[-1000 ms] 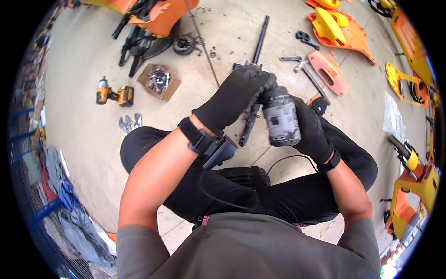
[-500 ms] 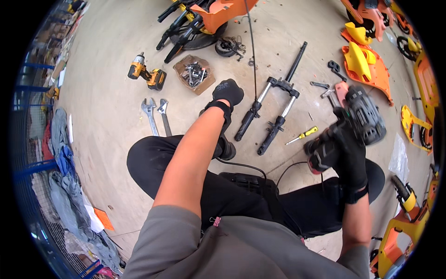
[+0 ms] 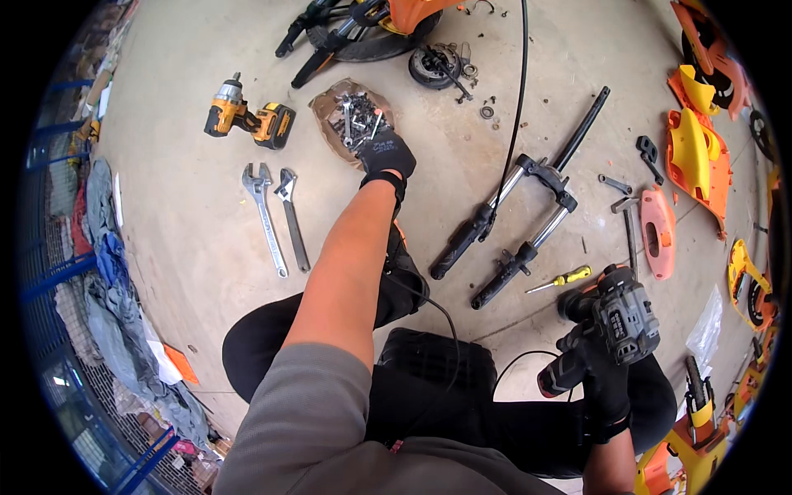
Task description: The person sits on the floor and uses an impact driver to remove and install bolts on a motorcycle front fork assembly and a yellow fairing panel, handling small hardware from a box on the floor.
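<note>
My left hand [image 3: 383, 153] in a black glove reaches into an open brown cardboard box [image 3: 323, 122] of small metal fasteners [image 3: 356, 113]; its fingertips are hidden. At lower right my gloved right hand [image 3: 596, 371] grips a dark grey power tool [image 3: 625, 326]. Between my hands and a little forward, a front fork [image 3: 546, 175] lies on the floor, with a yellow screwdriver [image 3: 572, 276] beside it. Left of the box lie a yellow-and-black impact wrench [image 3: 272, 124] and, below that, two adjustable wrenches [image 3: 268, 227] [image 3: 294, 231].
A partly built orange vehicle [image 3: 417, 11] and a round dark part [image 3: 434, 66] are at the top. Orange and yellow panels [image 3: 693, 153], a pink panel [image 3: 657, 231] and a plastic bag [image 3: 704, 330] line the right. Cloths [image 3: 124, 338] lie along blue racking on the left.
My left hand has moved from the fork up-left to the box. My right hand has carried the power tool right, then down; the fork now lies uncovered on the floor.
</note>
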{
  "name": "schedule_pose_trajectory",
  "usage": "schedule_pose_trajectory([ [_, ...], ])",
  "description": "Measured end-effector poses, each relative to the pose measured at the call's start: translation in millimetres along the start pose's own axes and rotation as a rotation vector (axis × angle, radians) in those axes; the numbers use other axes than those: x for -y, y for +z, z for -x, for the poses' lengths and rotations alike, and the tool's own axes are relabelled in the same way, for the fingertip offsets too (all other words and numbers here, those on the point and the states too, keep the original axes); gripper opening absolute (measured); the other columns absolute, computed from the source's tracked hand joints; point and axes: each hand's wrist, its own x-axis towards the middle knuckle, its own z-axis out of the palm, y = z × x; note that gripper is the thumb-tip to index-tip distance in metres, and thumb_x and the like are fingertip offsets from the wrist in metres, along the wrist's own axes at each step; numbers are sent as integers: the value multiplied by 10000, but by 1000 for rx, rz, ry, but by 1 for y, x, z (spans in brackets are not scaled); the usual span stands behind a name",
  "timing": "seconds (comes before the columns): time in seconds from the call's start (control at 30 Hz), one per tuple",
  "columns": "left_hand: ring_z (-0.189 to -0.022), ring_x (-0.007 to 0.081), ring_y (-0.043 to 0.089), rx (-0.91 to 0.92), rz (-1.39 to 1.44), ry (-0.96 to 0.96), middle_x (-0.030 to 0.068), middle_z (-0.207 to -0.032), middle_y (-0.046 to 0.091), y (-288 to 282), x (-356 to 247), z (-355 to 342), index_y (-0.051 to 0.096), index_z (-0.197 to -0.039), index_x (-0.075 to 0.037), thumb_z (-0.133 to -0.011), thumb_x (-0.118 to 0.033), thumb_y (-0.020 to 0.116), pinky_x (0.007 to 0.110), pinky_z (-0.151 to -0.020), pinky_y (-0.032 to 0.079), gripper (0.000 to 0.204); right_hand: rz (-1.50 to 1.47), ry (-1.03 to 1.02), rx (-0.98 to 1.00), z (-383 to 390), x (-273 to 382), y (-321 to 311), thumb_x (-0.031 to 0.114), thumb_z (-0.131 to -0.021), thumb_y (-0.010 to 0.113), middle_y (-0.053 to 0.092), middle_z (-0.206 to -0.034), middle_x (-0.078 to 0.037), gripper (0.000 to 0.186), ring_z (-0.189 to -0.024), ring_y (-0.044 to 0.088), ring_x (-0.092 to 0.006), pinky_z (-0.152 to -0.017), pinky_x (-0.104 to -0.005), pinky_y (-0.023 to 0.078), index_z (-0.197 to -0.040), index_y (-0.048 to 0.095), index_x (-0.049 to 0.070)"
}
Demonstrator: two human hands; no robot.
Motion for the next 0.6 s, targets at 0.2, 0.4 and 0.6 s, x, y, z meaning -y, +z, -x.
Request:
schedule_pose_trajectory([
  [0.2,-994,330,660,777,252,-147,181,-1060,678,-24,-18,9,674,-1084,-49,-841,-159,555,462,-852,525,292,87,41,-79,-10,-5,-1,37,-823,629,622,-869,-77,265,-714,614,-139,-649,-281,505,-1077,567,-9],
  [0.4,-1220,364,507,903,283,94,248,-1266,550,-48,-85,63,585,-1228,6,-897,-223,496,519,-1012,389,412,47,-18,-126,-10,-5,10,31,-828,629,624,-854,-71,204,-714,615,-153,-659,-295,504,-1024,588,-7],
  [0.6,-853,284,670,256,72,394,135,-941,671,-10,-73,107,616,-1054,-69,-856,-189,541,404,-679,537,244,156,93,63,-6,-2,-1,51,-847,654,639,-861,-69,256,-760,646,-147,-668,-266,518,-1085,576,-5],
])
